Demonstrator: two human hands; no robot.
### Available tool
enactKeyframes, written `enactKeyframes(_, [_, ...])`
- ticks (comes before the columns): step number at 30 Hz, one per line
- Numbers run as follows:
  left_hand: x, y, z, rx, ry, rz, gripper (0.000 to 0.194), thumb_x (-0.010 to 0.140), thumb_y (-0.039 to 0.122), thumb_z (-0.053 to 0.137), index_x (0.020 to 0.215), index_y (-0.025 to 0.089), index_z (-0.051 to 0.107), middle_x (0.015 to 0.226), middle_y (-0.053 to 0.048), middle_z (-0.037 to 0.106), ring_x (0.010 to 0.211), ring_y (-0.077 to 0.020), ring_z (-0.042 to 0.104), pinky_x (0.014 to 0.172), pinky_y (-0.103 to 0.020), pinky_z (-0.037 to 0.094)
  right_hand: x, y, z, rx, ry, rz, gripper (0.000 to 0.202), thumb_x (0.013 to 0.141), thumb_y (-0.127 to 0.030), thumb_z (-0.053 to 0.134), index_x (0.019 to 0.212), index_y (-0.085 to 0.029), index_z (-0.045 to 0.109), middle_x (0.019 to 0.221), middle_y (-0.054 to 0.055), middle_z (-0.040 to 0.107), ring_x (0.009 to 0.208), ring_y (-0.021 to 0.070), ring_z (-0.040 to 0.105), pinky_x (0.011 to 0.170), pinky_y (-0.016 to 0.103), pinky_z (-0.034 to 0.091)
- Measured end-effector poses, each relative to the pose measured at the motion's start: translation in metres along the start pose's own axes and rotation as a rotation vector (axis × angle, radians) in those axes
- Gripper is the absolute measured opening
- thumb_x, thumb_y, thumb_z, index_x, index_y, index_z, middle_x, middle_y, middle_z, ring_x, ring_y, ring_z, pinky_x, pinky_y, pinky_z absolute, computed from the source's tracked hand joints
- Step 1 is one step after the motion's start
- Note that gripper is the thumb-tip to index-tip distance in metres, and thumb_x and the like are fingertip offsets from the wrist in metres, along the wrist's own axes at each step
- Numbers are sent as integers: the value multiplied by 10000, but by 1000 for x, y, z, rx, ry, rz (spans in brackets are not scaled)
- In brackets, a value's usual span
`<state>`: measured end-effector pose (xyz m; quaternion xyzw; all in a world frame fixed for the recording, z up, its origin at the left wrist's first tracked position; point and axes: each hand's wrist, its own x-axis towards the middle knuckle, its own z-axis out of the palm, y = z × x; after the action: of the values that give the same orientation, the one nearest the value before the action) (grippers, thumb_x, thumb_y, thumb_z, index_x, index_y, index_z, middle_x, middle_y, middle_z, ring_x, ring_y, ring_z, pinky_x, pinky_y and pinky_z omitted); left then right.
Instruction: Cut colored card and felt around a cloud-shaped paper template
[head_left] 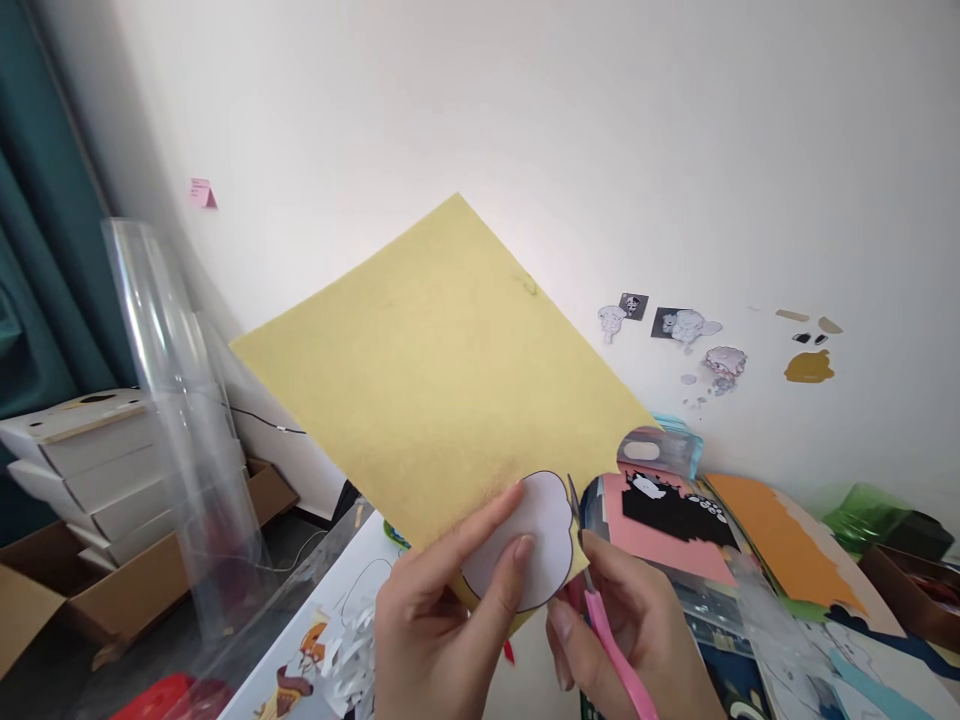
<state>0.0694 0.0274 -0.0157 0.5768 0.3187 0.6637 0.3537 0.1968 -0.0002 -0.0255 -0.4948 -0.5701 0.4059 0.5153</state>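
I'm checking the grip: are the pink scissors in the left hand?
No, the pink scissors are in the right hand.

The writing on the pink sticky note [200,192], upper left, is too small to read. The right hand [626,625] hides part of the pink-handled scissors [619,655], whose end the bottom edge cuts off. Some left-hand fingers vanish behind the yellow paper [442,350]. The left edge crops the teal curtain [45,260].
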Motion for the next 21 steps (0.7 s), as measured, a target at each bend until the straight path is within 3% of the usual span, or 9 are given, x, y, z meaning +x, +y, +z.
enactKeyframes(3, [-2, 2, -1, -12, 4, -37, 363, 745, 136, 689, 956, 429, 726, 958, 77, 748, 692, -144, 713, 557, -167, 579, 1, -1, 2, 9, -6, -30, 95, 767, -265, 594, 755, -205, 521, 543, -57, 435, 481, 116, 400, 466, 232, 336])
enactKeyframes(5, [-3, 3, 0, -27, -3, -99, 313, 760, 182, 688, 947, 430, 730, 949, 67, 750, 484, -109, 647, 365, -158, 507, 0, -2, 4, 24, 4, -42, 120, 755, -268, 611, 719, -209, 513, 534, -58, 428, 470, 114, 396, 452, 232, 331])
enactKeyframes(7, [-3, 2, 1, -31, -10, -143, 269, 771, 224, 684, 941, 426, 732, 947, 60, 749, 422, -98, 604, 302, -166, 465, -2, -1, 2, 31, 37, -34, 119, 738, -259, 641, 713, -207, 537, 541, -46, 447, 479, 125, 424, 456, 237, 355])
enactKeyframes(12, [0, 0, 1, 17, 120, -139, 235, 750, 276, 711, 964, 370, 736, 996, 32, 741, 817, -205, 706, 569, -227, 602, -5, 2, -26, -20, 16, -6, 254, 642, -217, 766, 872, -198, 659, 678, 15, 574, 615, 185, 546, 528, 264, 452])
enactKeyframes(15, [1, -1, 2, -34, 162, -164, 226, 776, 285, 691, 973, 390, 726, 1036, 55, 731, 975, -199, 673, 734, -232, 593, -2, 1, -44, 30, 5, -50, 137, 729, -266, 739, 828, -214, 660, 730, 6, 598, 567, 137, 547, 542, 246, 466])
enactKeyframes(18, [-1, -4, 6, -48, 69, -181, 220, 783, 285, 686, 981, 373, 729, 1044, 48, 730, 994, -190, 662, 788, -222, 566, 2, 2, -39, 277, 197, -198, 133, 767, -303, 718, 770, -231, 606, 797, -4, 622, 605, 125, 586, 599, 241, 500])
enactKeyframes(21, [-4, -10, 13, -25, -106, -213, 221, 794, 300, 673, 1007, 318, 728, 1043, 5, 729, 946, -205, 670, 726, -225, 566, 7, 7, -21, 398, 378, -208, 201, 728, -237, 764, 745, -231, 563, 774, -24, 586, 716, 127, 576, 649, 210, 493])
